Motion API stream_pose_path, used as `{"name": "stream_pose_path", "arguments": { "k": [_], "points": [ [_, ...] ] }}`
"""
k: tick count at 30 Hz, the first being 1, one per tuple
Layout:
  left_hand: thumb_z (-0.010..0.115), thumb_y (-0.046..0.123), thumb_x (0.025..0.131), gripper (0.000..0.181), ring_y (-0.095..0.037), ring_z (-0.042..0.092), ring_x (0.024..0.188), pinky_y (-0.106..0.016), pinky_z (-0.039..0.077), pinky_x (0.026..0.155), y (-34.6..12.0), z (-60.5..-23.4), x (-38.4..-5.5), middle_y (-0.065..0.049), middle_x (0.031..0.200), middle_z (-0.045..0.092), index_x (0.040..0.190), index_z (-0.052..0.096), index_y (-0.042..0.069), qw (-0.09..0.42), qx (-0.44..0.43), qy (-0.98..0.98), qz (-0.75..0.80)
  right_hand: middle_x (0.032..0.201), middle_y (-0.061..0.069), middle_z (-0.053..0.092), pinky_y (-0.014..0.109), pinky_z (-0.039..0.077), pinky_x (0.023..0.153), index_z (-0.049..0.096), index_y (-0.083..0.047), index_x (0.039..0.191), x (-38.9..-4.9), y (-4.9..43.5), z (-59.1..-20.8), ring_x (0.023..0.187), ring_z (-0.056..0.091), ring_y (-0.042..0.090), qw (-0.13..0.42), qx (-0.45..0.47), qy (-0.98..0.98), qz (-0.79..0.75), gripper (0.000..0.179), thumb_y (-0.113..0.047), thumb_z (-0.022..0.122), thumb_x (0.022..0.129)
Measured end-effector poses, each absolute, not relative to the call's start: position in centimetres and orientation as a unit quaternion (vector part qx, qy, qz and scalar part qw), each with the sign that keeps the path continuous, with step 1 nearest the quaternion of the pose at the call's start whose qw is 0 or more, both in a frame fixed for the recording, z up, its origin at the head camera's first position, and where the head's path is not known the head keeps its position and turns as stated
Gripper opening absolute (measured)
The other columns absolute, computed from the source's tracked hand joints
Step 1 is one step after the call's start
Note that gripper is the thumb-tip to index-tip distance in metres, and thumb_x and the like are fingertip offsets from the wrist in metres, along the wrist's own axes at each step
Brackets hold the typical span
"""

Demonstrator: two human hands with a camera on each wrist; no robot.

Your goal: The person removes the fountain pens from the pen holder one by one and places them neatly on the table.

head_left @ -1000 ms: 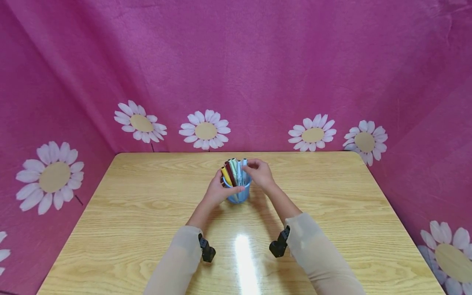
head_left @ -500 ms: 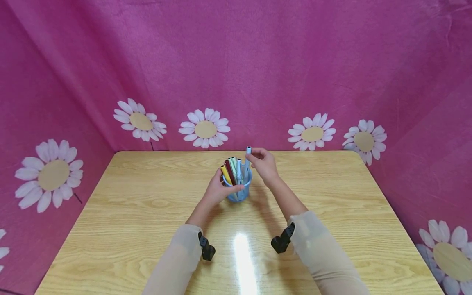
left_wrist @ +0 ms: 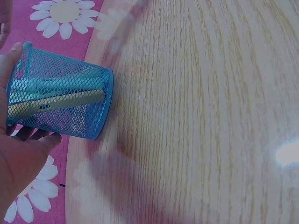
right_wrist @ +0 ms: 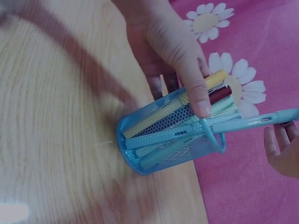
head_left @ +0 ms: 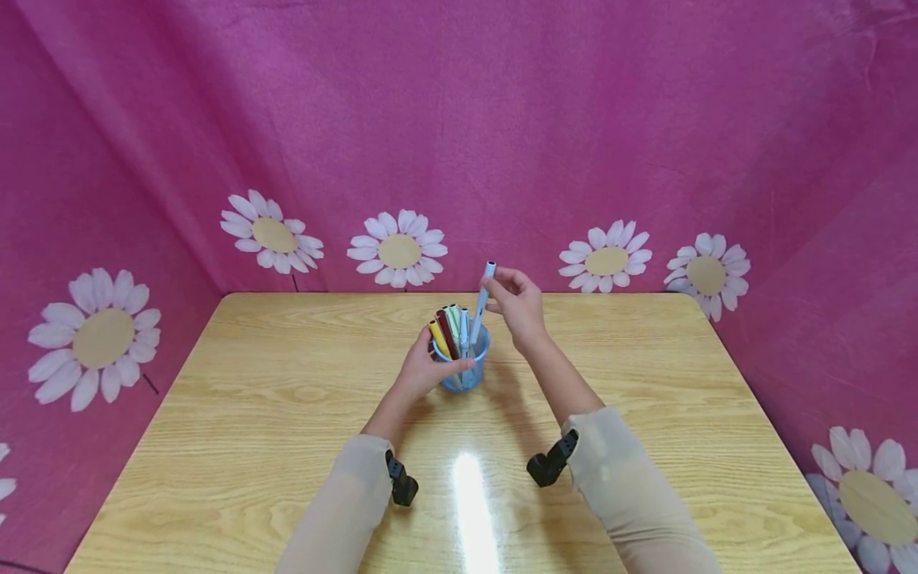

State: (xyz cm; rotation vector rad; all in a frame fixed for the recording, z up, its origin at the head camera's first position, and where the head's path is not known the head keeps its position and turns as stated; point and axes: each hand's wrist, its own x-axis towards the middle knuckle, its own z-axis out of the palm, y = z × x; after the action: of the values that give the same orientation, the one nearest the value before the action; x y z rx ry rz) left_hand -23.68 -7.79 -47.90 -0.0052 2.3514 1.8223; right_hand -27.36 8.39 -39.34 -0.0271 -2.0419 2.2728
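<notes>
A blue mesh pen cup (head_left: 468, 378) stands on the table, holding several markers: a yellow one (head_left: 439, 338), a dark red one (head_left: 448, 335), pale green and light blue ones. My left hand (head_left: 421, 370) grips the cup from its left side, thumb across the front near the rim. Above the cup's right side, my right hand (head_left: 519, 307) pinches a light blue marker (head_left: 483, 301) near its upper end. That marker leans to the right, its lower end still inside the rim. In the right wrist view the lifted marker (right_wrist: 250, 122) sticks far out of the cup's mouth.
The wooden table (head_left: 287, 414) extends on both sides of the cup, with a bright light reflection near its front. A pink curtain (head_left: 459, 143) with white flowers encloses the back and sides. Black wrist cameras (head_left: 405, 485) sit on both sleeves.
My right hand has risen and moved slightly right, drawing the light blue marker mostly up out of the cup and tilting it. The left hand and cup have stayed in place.
</notes>
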Motion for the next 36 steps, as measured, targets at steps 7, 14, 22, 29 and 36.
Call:
{"name": "stream_pose_path", "arguments": {
  "k": [7,14,22,29,36],
  "points": [
    [0.080,0.033,0.073,0.092,-0.030,0.039,0.133,-0.045,0.036,0.109,-7.7,-48.0,-23.7,-0.010,0.143,0.040,0.145,0.025,0.015,0.090,-0.014,0.791,0.604,0.079,-0.006,0.059,0.020,0.056,0.060,0.060,0.000,0.110,-27.3,8.7,-38.2,0.068,0.061,0.005,0.077,-0.012,-0.639,0.765,0.025,-0.010,0.064,0.087],
    [0.080,0.034,0.072,0.094,-0.030,0.039,0.134,-0.044,0.036,0.109,-7.7,-48.0,-23.7,-0.009,0.143,0.040,0.146,0.025,0.016,0.092,-0.019,0.792,0.603,0.077,-0.006,0.060,0.020,0.056,0.060,0.062,-0.007,0.105,-27.3,9.5,-37.7,0.065,0.060,0.005,0.081,-0.019,-0.630,0.772,0.021,-0.013,0.067,0.086],
    [0.080,0.031,0.073,0.091,-0.031,0.039,0.134,-0.045,0.037,0.108,-7.7,-47.9,-23.5,-0.009,0.143,0.040,0.145,0.026,0.016,0.090,-0.011,0.788,0.609,0.076,-0.007,0.057,0.019,0.055,0.057,0.061,-0.008,0.103,-27.3,10.3,-37.8,0.064,0.059,0.004,0.087,-0.026,-0.634,0.768,0.019,-0.013,0.067,0.086],
    [0.079,0.030,0.075,0.090,-0.033,0.038,0.134,-0.046,0.036,0.109,-7.8,-47.5,-23.3,-0.011,0.144,0.039,0.146,0.025,0.015,0.094,-0.013,0.789,0.607,0.077,-0.008,0.058,0.019,0.054,0.058,0.059,-0.002,0.111,-27.3,11.0,-38.2,0.065,0.058,0.003,0.086,-0.045,-0.655,0.750,0.030,-0.016,0.068,0.085],
    [0.079,0.031,0.074,0.091,-0.032,0.037,0.135,-0.046,0.035,0.109,-7.7,-48.1,-23.6,-0.010,0.144,0.039,0.146,0.025,0.016,0.090,-0.007,0.787,0.610,0.075,-0.009,0.056,0.018,0.053,0.056,0.059,-0.001,0.111,-27.4,11.6,-38.7,0.063,0.055,0.002,0.089,-0.073,-0.670,0.734,0.031,-0.015,0.068,0.085]
  ]
}}
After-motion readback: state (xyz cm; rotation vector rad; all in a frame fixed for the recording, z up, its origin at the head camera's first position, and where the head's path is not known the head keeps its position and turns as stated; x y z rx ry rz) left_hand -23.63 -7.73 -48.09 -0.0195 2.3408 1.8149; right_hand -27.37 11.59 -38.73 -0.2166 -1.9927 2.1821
